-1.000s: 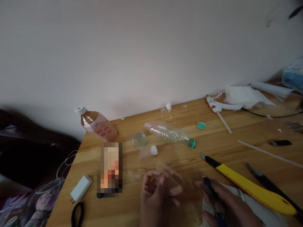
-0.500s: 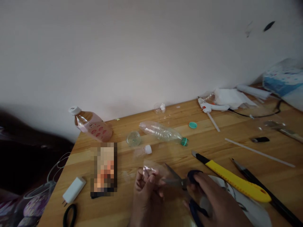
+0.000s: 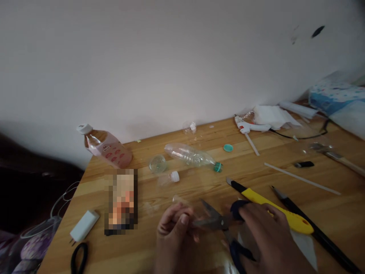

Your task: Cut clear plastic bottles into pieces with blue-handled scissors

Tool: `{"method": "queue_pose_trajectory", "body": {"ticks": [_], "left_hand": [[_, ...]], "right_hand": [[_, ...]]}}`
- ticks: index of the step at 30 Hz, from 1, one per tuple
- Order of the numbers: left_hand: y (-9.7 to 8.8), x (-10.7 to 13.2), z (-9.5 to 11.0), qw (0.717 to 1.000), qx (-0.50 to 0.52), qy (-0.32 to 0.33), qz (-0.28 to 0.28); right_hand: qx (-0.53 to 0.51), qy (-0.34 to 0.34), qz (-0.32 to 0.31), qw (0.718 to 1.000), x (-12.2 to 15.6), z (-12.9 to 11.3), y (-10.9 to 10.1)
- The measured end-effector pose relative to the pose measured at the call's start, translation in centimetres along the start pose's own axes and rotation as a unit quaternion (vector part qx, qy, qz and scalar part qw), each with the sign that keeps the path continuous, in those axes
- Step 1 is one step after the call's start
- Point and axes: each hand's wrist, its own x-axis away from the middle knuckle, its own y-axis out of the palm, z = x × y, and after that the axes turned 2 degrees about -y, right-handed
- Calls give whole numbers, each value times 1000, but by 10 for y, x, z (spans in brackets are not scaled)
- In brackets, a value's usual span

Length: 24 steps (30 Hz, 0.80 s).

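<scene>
My left hand (image 3: 175, 228) pinches a piece of clear plastic (image 3: 181, 200) between thumb and fingers; most of the piece is hidden by the hand. My right hand (image 3: 261, 232) is wrapped round the dark blue handles of a pair of scissors (image 3: 213, 220). The blades are spread and point left, the lower one close by my left fingertips. Beyond the hands lie a clear plastic bottle (image 3: 188, 155) with a green cap, a cut bottle neck with a white cap (image 3: 174, 176) and a round clear plastic piece (image 3: 157, 164).
A yellow utility knife (image 3: 273, 203) and a black pen-like tool (image 3: 310, 226) lie by my right hand. A glue gun (image 3: 251, 125), glue sticks (image 3: 302, 178) and a teal lid (image 3: 228, 147) lie farther back. Leftward are a pink bottle (image 3: 110, 148), phone (image 3: 122, 201) and white charger (image 3: 84, 225).
The scissor blades have opened wider. My left hand has turned slightly, and less of the clear plastic shows above it. The whole view has shifted a little.
</scene>
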Motion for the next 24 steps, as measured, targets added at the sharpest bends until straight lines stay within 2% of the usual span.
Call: {"method": "queue_pose_trajectory", "body": {"ticks": [3, 7, 18, 21, 24], "left_hand": [[6, 2, 3, 1000, 4, 6, 6], [12, 4, 6, 1000, 7, 3, 19], [16, 1, 4, 996, -3, 4, 94], [18, 4, 3, 995, 27, -2, 91], [17, 5, 0, 992, 58, -35, 106]], "right_hand": [[31, -2, -5, 999, 3, 0, -4], [12, 7, -20, 1000, 6, -6, -4], [-149, 143, -68, 976, 3, -20, 5], [-165, 136, -63, 975, 3, -19, 6], [-174, 121, -58, 976, 4, -16, 7]]}}
